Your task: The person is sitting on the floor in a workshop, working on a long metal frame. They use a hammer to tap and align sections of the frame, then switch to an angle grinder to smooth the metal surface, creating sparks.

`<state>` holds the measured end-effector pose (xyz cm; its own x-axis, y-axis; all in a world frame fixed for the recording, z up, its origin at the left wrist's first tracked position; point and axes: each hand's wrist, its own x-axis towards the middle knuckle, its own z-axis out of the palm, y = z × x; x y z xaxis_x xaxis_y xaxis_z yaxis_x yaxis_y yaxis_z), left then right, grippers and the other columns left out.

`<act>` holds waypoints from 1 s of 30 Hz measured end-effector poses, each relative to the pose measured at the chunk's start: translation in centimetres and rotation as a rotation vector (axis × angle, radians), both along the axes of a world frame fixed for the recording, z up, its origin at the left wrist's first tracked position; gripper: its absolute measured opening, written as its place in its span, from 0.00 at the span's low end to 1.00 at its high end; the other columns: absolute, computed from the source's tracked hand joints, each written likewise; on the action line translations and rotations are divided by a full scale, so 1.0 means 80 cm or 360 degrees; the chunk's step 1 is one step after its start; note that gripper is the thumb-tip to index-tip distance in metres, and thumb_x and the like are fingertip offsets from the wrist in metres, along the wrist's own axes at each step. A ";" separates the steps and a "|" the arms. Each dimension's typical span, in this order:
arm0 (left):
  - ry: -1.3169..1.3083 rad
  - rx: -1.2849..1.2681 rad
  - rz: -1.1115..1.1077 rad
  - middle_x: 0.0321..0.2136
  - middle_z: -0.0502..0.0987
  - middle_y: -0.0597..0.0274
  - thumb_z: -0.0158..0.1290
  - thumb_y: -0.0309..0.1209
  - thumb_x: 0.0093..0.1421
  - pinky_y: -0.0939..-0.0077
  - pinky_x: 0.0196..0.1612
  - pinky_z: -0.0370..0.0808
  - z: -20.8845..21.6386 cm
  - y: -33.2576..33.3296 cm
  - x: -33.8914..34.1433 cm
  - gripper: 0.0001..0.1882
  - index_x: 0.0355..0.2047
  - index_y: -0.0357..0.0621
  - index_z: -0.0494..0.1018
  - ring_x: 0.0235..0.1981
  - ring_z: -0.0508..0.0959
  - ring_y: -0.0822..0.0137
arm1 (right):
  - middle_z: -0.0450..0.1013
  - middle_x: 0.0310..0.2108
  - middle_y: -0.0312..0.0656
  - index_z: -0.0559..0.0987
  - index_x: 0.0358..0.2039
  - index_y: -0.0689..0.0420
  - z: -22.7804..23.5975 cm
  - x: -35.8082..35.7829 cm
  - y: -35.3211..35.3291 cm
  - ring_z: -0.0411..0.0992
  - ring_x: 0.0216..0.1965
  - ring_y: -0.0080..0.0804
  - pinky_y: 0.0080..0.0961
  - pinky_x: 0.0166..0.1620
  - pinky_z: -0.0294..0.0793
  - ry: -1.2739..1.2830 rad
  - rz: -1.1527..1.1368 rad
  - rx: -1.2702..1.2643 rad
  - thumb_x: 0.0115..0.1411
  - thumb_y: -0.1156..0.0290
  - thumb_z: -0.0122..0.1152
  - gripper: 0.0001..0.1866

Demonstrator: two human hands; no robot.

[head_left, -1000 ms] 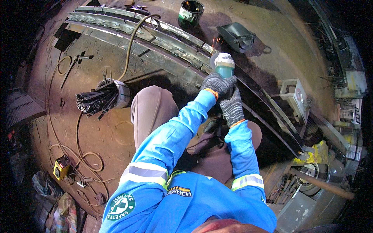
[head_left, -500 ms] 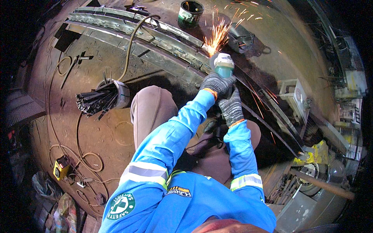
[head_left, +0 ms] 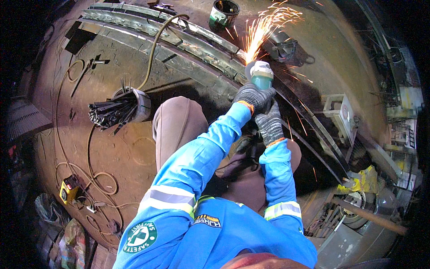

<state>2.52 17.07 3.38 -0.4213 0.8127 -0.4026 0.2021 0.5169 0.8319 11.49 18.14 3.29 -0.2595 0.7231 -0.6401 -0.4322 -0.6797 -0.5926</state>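
Grinder (head_left: 260, 75) at upper centre, long axis running down-frame to up-frame, head on the steel rail (head_left: 188, 40). Left hand (head_left: 253, 97) and right hand (head_left: 269, 123) (both gloved), fingers wrapped tight round its body; disc hidden. Sparks (head_left: 264, 27) bigger than 0.5 s ago.
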 end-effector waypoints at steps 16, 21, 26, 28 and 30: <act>0.0059 -0.0042 -0.0035 0.31 0.75 0.37 0.51 0.62 0.44 0.60 0.42 0.71 -0.002 0.003 0.001 0.37 0.30 0.33 0.76 0.38 0.76 0.46 | 0.64 0.54 0.42 0.59 0.55 0.53 -0.017 0.019 0.007 0.64 0.53 0.35 0.35 0.59 0.59 0.0239 0.0085 0.0004 0.58 0.68 0.48 0.24; 0.0037 -0.0012 0.0008 0.30 0.76 0.38 0.51 0.61 0.44 0.60 0.42 0.71 -0.001 0.002 0.000 0.36 0.30 0.34 0.76 0.38 0.76 0.46 | 0.62 0.55 0.43 0.55 0.57 0.54 -0.019 0.024 -0.001 0.63 0.54 0.35 0.33 0.59 0.60 -0.0224 0.0519 0.0528 0.53 0.79 0.52 0.31; -0.0003 0.0031 0.0025 0.31 0.75 0.38 0.51 0.60 0.44 0.60 0.42 0.71 0.002 0.001 0.002 0.35 0.30 0.34 0.76 0.38 0.76 0.46 | 0.62 0.55 0.44 0.55 0.57 0.54 -0.028 0.031 0.001 0.63 0.54 0.34 0.32 0.59 0.60 -0.0398 0.0617 0.0755 0.52 0.80 0.52 0.31; -0.0011 0.0031 0.0044 0.31 0.75 0.38 0.51 0.60 0.44 0.60 0.42 0.71 -0.008 0.006 0.003 0.35 0.30 0.34 0.76 0.38 0.76 0.46 | 0.63 0.55 0.44 0.55 0.57 0.55 -0.018 0.019 0.006 0.63 0.54 0.34 0.31 0.59 0.61 0.0122 0.0209 0.0175 0.52 0.79 0.51 0.31; -0.0018 0.0024 0.0017 0.31 0.75 0.38 0.51 0.60 0.45 0.60 0.42 0.71 -0.020 0.010 0.001 0.35 0.30 0.34 0.76 0.38 0.76 0.46 | 0.63 0.55 0.43 0.55 0.57 0.55 -0.014 0.018 0.000 0.64 0.54 0.34 0.32 0.59 0.61 -0.0190 0.0442 0.0439 0.53 0.79 0.50 0.30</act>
